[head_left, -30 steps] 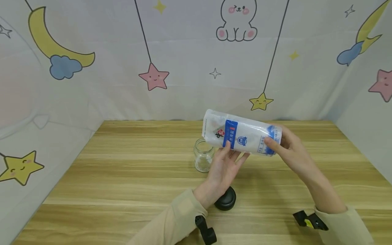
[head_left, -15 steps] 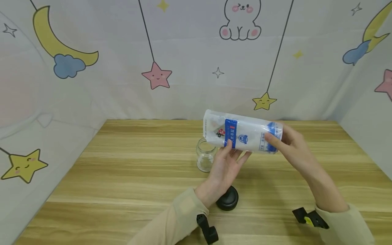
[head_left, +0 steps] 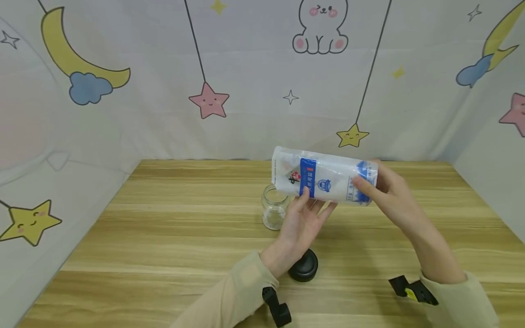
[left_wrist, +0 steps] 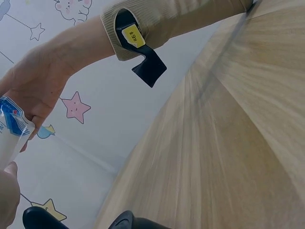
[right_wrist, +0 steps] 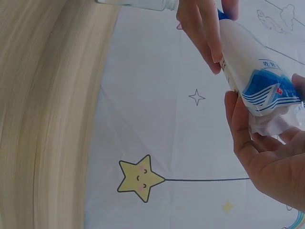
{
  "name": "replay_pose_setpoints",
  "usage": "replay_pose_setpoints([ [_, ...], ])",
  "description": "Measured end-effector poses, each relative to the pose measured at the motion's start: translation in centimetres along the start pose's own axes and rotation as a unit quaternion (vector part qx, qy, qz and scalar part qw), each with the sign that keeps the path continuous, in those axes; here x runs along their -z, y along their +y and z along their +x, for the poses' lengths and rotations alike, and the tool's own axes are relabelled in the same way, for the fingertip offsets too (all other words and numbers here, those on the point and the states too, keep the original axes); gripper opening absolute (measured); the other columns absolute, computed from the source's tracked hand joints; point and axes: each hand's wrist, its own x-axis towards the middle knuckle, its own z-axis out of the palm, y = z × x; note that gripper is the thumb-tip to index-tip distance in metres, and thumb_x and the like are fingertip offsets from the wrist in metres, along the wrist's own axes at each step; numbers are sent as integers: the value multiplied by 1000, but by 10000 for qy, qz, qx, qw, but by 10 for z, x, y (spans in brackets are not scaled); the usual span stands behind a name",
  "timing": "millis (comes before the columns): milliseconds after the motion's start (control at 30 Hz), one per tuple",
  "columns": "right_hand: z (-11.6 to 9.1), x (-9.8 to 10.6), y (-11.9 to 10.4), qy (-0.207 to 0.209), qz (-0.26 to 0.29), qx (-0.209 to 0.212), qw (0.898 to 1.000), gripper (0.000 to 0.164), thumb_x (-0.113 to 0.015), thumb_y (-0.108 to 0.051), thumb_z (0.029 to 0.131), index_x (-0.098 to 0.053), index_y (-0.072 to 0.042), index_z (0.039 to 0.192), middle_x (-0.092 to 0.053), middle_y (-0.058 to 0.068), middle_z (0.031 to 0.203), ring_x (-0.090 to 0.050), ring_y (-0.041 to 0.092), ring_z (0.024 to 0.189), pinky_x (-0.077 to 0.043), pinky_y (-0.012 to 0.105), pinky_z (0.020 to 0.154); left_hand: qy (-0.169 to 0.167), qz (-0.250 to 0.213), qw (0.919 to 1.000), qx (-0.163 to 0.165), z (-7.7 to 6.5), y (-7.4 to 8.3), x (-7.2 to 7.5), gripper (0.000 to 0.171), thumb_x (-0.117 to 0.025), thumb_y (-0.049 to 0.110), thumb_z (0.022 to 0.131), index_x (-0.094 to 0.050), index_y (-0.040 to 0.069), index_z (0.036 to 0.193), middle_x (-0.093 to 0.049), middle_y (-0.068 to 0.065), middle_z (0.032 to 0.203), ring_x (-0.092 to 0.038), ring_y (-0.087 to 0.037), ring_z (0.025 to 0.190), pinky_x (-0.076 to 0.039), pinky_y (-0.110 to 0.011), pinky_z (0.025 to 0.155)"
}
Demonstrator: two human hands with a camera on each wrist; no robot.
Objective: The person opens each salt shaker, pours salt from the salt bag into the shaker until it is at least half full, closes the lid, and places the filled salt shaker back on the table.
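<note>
A white and blue plastic bag of salt [head_left: 334, 175] lies tilted in the air, its left end lower over the mouth of a glass jar [head_left: 273, 216]. My right hand [head_left: 391, 198] grips the bag's right end, thumb in front. From below, my left hand [head_left: 296, 230] holds the bag near its left part, thumb on the front and fingers underneath. Some whitish contents show low in the jar. In the right wrist view, both hands are around the bag [right_wrist: 252, 62]. The bag's opening and any flow of salt cannot be made out.
A round black lid [head_left: 303, 266] rests on the wooden table [head_left: 164, 255], close to my left forearm. Behind the table hangs a pale cloth [head_left: 246, 54] printed with stars and moons. Black camera mounts sit on both wrists.
The bag's right end has risen slightly since a second ago, so the bag lies a little more level. Both hands keep their hold. The view has shifted slightly.
</note>
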Motion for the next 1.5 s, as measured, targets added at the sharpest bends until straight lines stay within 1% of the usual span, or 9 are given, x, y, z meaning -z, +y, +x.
replay_pose_setpoints([
  [200,-1,-1,0,-36,-44,-46,10000,29,-53,-25,99,-51,-11,125,-61,-8,101,-61,9,83,-54,23,68,-17,18,10000,-20,-1,1,0,42,-41,26,103,-34,21,144,-45,-4,145,-46,-18,133,-37,-41,114],
  [433,-2,-4,-3,74,-52,105,9999,30,-54,-23,99,-52,-9,125,-61,-8,102,-62,9,84,-55,22,70,3,40,10000,4,-1,2,0,42,-41,27,103,-34,22,144,-45,-3,145,-46,-18,134,-37,-41,114],
  [600,-2,-5,-6,164,-186,191,9995,30,-55,-23,98,-53,-9,124,-62,-9,101,-62,9,83,-55,20,70,23,80,10000,33,0,2,0,42,-40,28,104,-33,23,145,-44,-3,146,-44,-19,136,-37,-42,114],
  [900,-3,-7,-6,238,-364,191,9989,28,-55,-24,98,-53,-9,122,-61,-7,99,-61,9,80,-54,21,67,84,134,9999,28,0,2,0,41,-40,29,104,-35,22,144,-45,-4,146,-46,-18,135,-38,-42,113],
  [1133,-3,-4,-6,92,-309,100,9994,33,-55,-24,98,-50,-8,126,-61,-6,102,-62,8,82,-55,22,68,99,89,9999,37,-1,2,-1,42,-41,29,103,-33,23,144,-45,-3,145,-46,-18,133,-40,-41,112],
  [1200,-4,-3,-6,23,-313,8,9995,36,-58,-24,97,-49,-9,128,-60,-6,102,-62,8,82,-55,22,67,94,73,9999,42,-1,1,-1,43,-42,29,103,-33,22,144,-45,-3,145,-46,-18,133,-40,-41,112],
  [1300,-5,-2,-7,-13,-323,-1,9995,42,-64,-22,93,-48,-9,130,-60,-5,102,-60,10,79,-55,23,65,84,54,9999,44,-2,1,-2,43,-42,29,103,-32,23,145,-44,-3,146,-46,-19,134,-40,-41,112],
  [1400,-6,-2,-7,2,-262,111,9996,46,-68,-17,89,-48,-9,130,-59,-5,103,-59,12,78,-55,23,64,50,56,10000,42,-2,1,-2,44,-41,30,103,-32,23,145,-44,-3,147,-44,-19,136,-39,-41,113],
  [1500,-7,-2,-7,47,-225,200,9995,47,-69,-15,89,-48,-9,130,-60,-7,103,-59,11,79,-56,22,65,23,63,10000,38,-2,1,-2,44,-42,30,103,-32,24,145,-44,-3,147,-45,-19,136,-39,-41,113],
])
